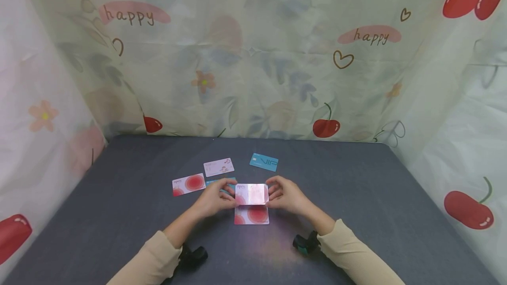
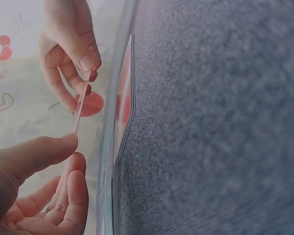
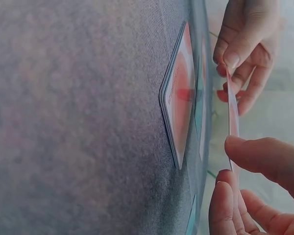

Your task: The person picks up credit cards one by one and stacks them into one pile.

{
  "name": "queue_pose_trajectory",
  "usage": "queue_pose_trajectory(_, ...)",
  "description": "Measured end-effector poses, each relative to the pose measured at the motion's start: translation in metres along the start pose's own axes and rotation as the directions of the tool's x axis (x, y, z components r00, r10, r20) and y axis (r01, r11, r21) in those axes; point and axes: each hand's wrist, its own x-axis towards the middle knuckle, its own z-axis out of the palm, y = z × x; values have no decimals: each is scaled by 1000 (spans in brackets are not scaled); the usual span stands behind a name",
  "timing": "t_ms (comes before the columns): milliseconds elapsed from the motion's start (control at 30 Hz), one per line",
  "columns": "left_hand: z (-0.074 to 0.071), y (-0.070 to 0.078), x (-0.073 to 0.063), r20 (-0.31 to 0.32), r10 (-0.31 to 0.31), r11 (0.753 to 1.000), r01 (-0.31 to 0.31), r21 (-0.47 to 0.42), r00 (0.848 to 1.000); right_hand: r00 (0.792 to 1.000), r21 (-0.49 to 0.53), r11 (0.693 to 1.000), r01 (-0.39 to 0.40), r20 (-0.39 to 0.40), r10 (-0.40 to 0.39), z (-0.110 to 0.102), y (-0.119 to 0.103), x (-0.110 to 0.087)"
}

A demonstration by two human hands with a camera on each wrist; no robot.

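My left hand [image 1: 215, 198] and right hand [image 1: 288, 195] pinch a pink-and-white card [image 1: 251, 194] by its two short ends, thumb against fingers. Light glares off the right half of its face. The card is raised off the table, as the gap in the left wrist view [image 2: 80, 110] shows. Below and nearer to me lies a small neat stack of cards [image 1: 251, 215], its top one white with a red circle. Several layered edges of that stack show in the right wrist view [image 3: 179, 103].
Left of the hands lies a red-circle card [image 1: 189, 184], with a pale pink card [image 1: 219, 167] behind it. A blue card [image 1: 211, 183] is partly covered by my left hand. Farther back sits a blue VIP card [image 1: 263, 162]. A printed curtain [image 1: 253, 91] surrounds the dark table [image 1: 336, 179].
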Motion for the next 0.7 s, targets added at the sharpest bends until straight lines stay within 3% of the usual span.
queue_pose_trajectory(700, 3, -1, -6, 3, 4, 1000, -4, 17, 1000, 998, 24, 999, 46, 49, -48, 2, 3, -8)
